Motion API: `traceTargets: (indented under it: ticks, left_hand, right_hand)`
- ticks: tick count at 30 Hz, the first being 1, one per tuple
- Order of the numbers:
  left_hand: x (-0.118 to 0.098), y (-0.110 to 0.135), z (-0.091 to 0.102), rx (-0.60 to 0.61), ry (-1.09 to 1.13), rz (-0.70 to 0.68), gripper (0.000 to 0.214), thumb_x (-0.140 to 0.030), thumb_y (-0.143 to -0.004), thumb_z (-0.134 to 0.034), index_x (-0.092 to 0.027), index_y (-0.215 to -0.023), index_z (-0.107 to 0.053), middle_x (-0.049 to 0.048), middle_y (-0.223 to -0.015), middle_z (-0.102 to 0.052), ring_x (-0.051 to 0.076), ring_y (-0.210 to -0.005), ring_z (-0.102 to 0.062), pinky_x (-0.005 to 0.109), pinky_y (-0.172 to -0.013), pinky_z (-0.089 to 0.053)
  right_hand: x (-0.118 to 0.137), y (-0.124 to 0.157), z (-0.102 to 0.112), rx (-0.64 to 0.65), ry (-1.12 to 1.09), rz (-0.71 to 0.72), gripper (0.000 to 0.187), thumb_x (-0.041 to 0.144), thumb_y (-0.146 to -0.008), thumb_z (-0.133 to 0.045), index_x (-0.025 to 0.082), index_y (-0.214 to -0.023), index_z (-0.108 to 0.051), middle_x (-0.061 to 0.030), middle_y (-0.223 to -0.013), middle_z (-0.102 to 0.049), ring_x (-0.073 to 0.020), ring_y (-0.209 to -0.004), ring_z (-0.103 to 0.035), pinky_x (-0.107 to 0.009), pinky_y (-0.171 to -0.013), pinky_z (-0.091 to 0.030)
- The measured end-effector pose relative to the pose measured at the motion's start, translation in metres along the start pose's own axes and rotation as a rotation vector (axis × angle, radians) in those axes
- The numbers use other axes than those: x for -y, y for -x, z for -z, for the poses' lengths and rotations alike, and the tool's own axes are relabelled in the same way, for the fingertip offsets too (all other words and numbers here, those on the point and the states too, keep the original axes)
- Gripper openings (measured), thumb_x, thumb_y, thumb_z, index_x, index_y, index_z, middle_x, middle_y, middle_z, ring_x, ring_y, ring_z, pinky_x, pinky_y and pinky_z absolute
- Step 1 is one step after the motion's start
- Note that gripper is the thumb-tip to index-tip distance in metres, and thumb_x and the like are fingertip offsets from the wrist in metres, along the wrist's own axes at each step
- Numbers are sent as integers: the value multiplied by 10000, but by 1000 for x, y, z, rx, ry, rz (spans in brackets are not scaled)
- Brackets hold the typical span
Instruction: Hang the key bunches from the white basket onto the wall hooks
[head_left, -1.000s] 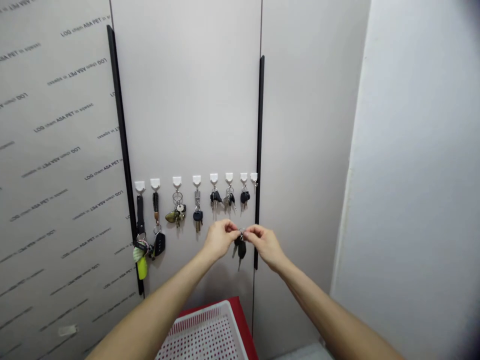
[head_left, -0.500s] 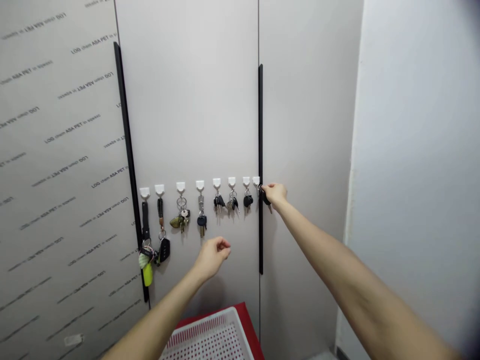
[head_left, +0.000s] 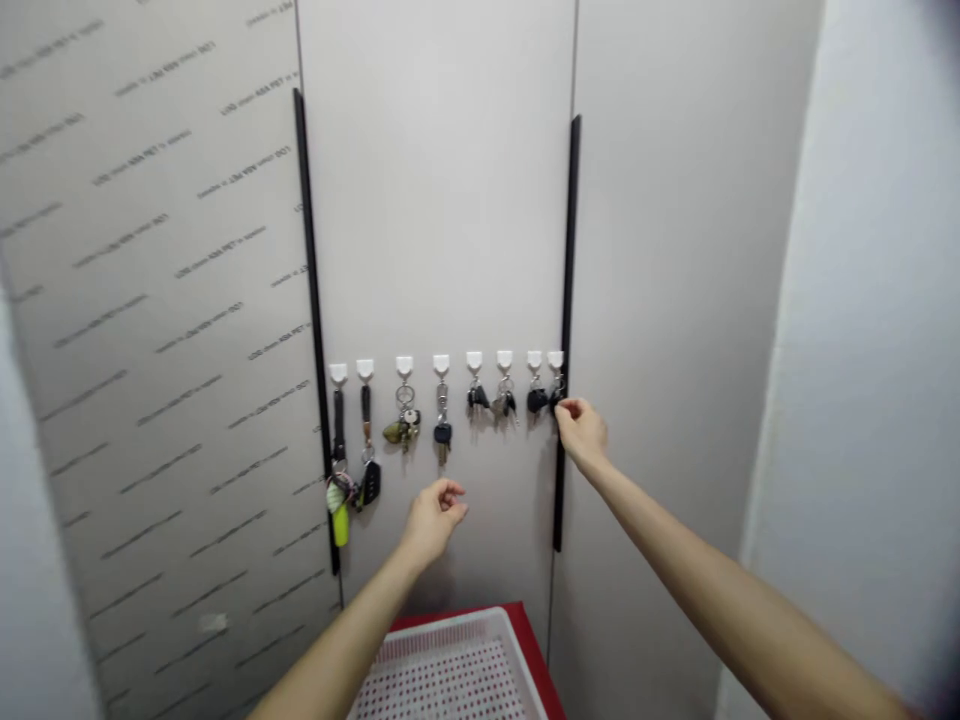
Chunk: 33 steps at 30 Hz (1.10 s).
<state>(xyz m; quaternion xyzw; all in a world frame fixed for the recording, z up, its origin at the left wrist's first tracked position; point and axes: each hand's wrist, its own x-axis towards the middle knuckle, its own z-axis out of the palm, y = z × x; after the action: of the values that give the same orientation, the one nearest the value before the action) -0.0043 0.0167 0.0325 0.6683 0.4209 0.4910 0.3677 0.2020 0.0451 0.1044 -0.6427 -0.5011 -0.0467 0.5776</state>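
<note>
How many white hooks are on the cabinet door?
8 white hooks in one row: two at the left beside the black handle, two mid-door, four bunched at the right, the last above the right hand.

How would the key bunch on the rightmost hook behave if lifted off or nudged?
The key bunch hangs by a ring from the rightmost hook, so a nudge would probably set it swinging. As a bunch it would likely dangle and splay, not stay stiff. It looks small beside the right hand touching it, so probably light.
</note>
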Motion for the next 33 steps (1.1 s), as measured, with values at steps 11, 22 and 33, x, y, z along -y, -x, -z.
traceTargets:
  ticks: [11, 22, 33]
  left_hand:
    - [-90, 21, 64, -194, 328, -488, 784, -111, -595, -496, -248, -1181, 5, -99, -477, -353, 22, -437, -334, 148, -481, -304]
    - [-79, 27, 67, -139, 291, -452, 763, -121, -618, -482, -249, -1184, 13, -86, -491, -359, 25, -437, -329, 146, -463, -306]
    - [8, -14, 113, -802, -324, -127, 660, -322, -532, -557, -176, -1102, -256, 80, -979, -436, 157, -862, -436, 269, -723, -342]
  right_hand:
    - [117, 100, -8, 593, -934, 426, 688, 142, -658, -394, 280, -1185, 28, 85, -485, -335, -54, -411, -307, -186, -409, -293]
    - [124, 114, -21, 692, -1047, 388, 687, 140, -658, -409, 310, -1180, 5, 83, -478, -341, -60, -396, -310, -202, -389, -300]
    - [118, 90, -101, 330, -317, 306, 459, 289, -610, -437, 121, -1035, -397, -86, -884, -491, -161, -793, -452, -311, -724, -342]
